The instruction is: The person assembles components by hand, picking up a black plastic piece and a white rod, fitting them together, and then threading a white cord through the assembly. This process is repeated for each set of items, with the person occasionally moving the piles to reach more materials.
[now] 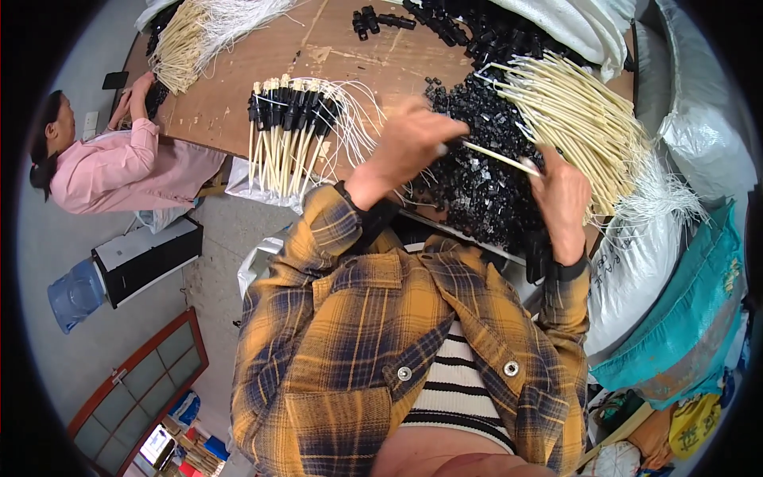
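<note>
A thin cream stick [502,158] spans the gap between my two hands above a heap of small black plastic pieces [489,191]. My left hand [409,139], slightly blurred, is closed at the stick's left end; something dark shows at its fingertips, too small to make out. At the other end, my right hand [563,193] pinches the stick between thumb and fingers. Right of the heap lies a big bundle of cream sticks [584,119] with white strings [660,195]. To the left of my left hand, sticks fitted with black sleeves [294,107] lie in a row, their white strings trailing rightward.
Larger black plastic parts [445,28] lie at the table's [214,107] far side, near a white sack [584,32]. Another stick bundle [179,52] is at the far left, by a person in pink [111,171]. White and teal sacks [675,318] crowd my right side.
</note>
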Motion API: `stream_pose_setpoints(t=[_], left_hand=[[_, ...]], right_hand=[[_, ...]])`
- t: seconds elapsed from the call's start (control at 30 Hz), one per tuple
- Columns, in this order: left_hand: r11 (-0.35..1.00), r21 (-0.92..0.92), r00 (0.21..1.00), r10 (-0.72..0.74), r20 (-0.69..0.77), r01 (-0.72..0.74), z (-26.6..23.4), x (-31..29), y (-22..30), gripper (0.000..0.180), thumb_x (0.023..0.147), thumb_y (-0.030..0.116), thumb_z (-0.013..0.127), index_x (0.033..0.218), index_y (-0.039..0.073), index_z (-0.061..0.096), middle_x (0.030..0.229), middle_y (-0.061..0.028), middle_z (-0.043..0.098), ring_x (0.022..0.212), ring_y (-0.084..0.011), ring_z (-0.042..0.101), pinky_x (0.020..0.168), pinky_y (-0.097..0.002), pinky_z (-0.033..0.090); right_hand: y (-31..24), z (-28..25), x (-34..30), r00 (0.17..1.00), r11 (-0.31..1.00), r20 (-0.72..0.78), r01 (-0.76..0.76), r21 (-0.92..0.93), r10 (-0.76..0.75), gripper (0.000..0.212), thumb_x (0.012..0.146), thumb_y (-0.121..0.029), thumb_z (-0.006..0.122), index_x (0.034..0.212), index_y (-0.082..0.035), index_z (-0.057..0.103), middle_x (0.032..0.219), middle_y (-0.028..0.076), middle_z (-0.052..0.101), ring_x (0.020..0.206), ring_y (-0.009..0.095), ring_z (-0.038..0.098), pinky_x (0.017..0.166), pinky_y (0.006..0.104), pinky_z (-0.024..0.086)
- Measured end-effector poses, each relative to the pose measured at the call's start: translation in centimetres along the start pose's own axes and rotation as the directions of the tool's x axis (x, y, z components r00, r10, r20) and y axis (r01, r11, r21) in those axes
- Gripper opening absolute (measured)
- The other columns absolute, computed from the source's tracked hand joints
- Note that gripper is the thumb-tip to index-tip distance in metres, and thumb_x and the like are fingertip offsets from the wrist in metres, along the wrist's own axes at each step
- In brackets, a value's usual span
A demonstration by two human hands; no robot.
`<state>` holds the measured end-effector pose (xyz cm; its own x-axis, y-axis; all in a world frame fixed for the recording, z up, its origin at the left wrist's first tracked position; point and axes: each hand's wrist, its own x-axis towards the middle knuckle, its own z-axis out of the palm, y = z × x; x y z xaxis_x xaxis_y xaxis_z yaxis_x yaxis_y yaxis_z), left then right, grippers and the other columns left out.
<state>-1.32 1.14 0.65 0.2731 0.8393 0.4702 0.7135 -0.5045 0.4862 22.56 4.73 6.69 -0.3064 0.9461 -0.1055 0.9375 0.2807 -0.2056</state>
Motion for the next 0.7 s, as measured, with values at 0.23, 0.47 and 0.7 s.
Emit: stream_pose_setpoints(t=[0.23, 0.47, 0.7], left_hand=[[0.957, -0.013, 0.949, -0.287, 0.134, 0.291, 0.1, -1.0, 0.3, 0.023, 0.083, 0.015, 0.067, 0.105, 0.012, 0.062, 0.070, -0.0002, 0.059, 0.058, -0.0135, 0.058, 0.047, -0.0250, 0.046], [0.354, -0.601, 0.652, -0.645, 0.398, 0.717, 0.6, 0.0, 3.1, 0.017, 0.085, 0.004, 0.059, 0.100, 0.000, 0.065, 0.078, -0.0034, 0.066, 0.069, -0.0073, 0.058, 0.064, -0.0211, 0.047], [0.683, -0.365, 0.773, -0.585, 0.245, 0.633, -0.3, -0.1, 3.1, 0.026, 0.075, 0.004, 0.065, 0.101, 0.005, 0.066, 0.080, -0.0056, 0.066, 0.073, -0.0121, 0.061, 0.068, -0.0256, 0.048]], right_hand=[[1.9, 3.1, 0.2, 0.959, 0.041, -0.260, 0.266, 0.963, -0.110, 0.006, 0.083, -0.007, 0.067, 0.078, -0.006, 0.065, 0.093, 0.008, 0.067, 0.072, 0.011, 0.057, 0.062, 0.0238, 0.046], [-3.0, 4.6, -0.8, 0.851, 0.836, -0.080, 0.525, 0.162, -0.519, 0.029, 0.076, -0.017, 0.074, 0.103, -0.010, 0.064, 0.079, 0.008, 0.063, 0.061, 0.028, 0.061, 0.053, 0.0352, 0.049], [-3.1, 5.1, -1.1, 0.917, 0.755, -0.241, 0.398, 0.520, -0.318, 0.018, 0.080, -0.011, 0.069, 0.097, -0.007, 0.066, 0.066, 0.011, 0.062, 0.056, 0.027, 0.062, 0.052, 0.0340, 0.049]])
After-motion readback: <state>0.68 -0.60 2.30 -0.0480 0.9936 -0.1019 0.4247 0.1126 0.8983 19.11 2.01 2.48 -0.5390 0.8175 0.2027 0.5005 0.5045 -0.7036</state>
